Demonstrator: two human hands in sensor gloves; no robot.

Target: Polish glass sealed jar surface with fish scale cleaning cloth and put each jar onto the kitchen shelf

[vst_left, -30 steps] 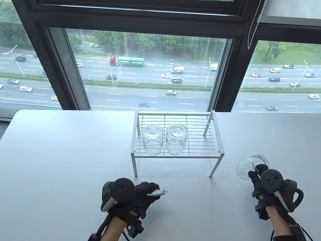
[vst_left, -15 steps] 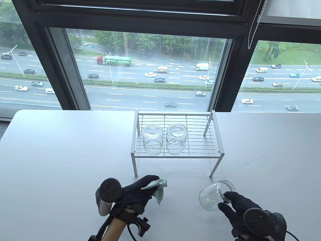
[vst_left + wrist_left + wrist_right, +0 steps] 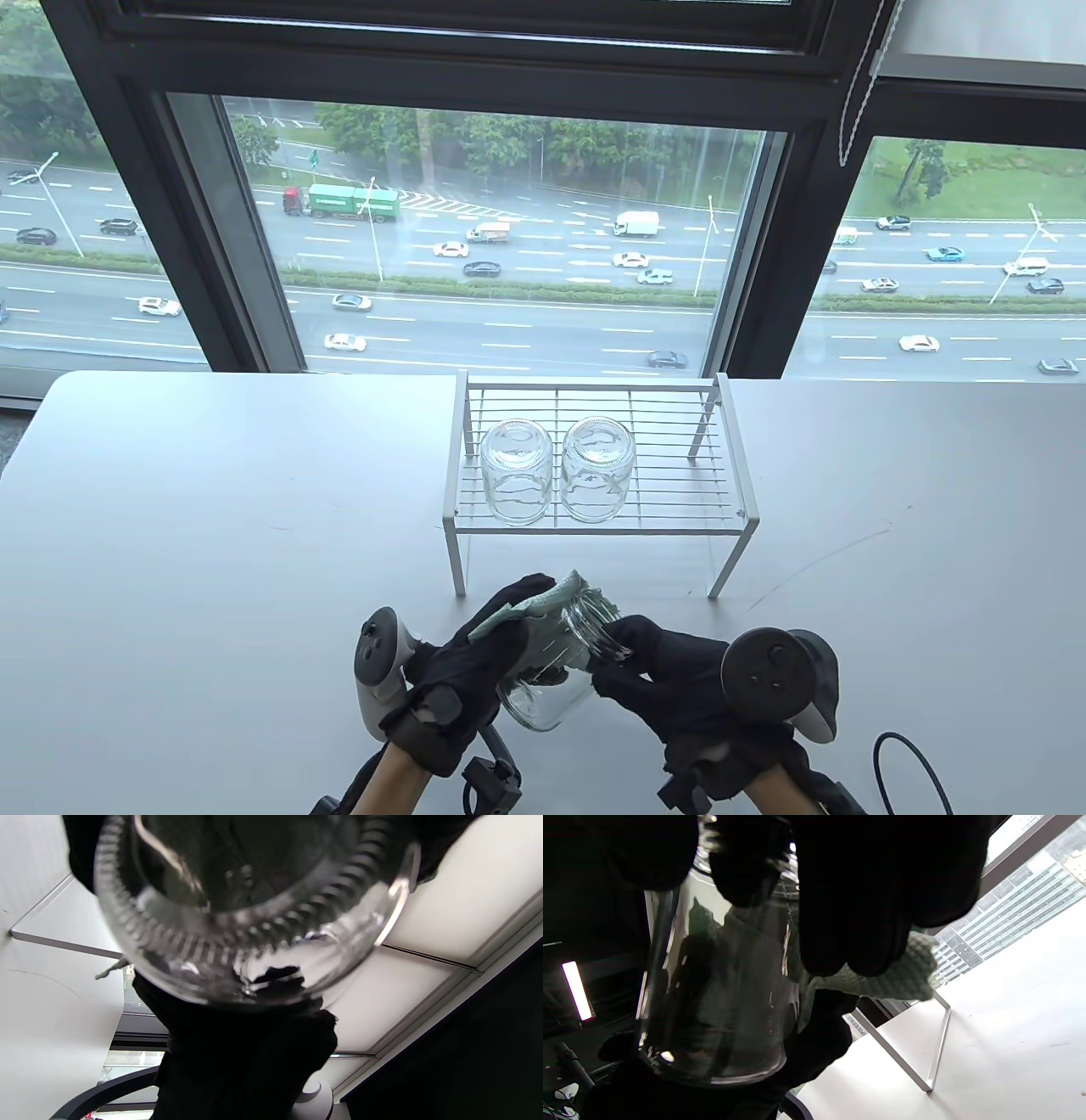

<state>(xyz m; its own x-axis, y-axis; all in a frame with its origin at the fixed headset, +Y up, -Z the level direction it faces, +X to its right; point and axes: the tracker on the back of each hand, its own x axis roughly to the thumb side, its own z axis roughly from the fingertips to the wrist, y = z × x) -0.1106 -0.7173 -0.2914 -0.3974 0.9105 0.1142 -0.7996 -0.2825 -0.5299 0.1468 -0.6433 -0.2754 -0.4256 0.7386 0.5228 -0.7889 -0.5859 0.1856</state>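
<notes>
A clear glass jar (image 3: 556, 679) hangs tilted above the table's front edge, mouth up and to the right. My right hand (image 3: 653, 671) grips its threaded neck. My left hand (image 3: 488, 658) holds the pale green cleaning cloth (image 3: 543, 607) against the jar's side, fingers wrapped over cloth and glass. In the left wrist view the jar's base (image 3: 254, 921) fills the top. The right wrist view shows the jar (image 3: 721, 997) and the cloth (image 3: 895, 976) under my dark fingers. Two more jars (image 3: 514, 471) (image 3: 597, 467) stand upside down on the white wire shelf (image 3: 679, 501).
The shelf stands mid-table, its right half bare of jars. The window frame (image 3: 764, 255) rises behind the table's far edge. A black cable (image 3: 920, 764) lies at the front right.
My right hand carried the jar from the right side to the front centre. My left hand lifted the cloth and brought it onto the jar.
</notes>
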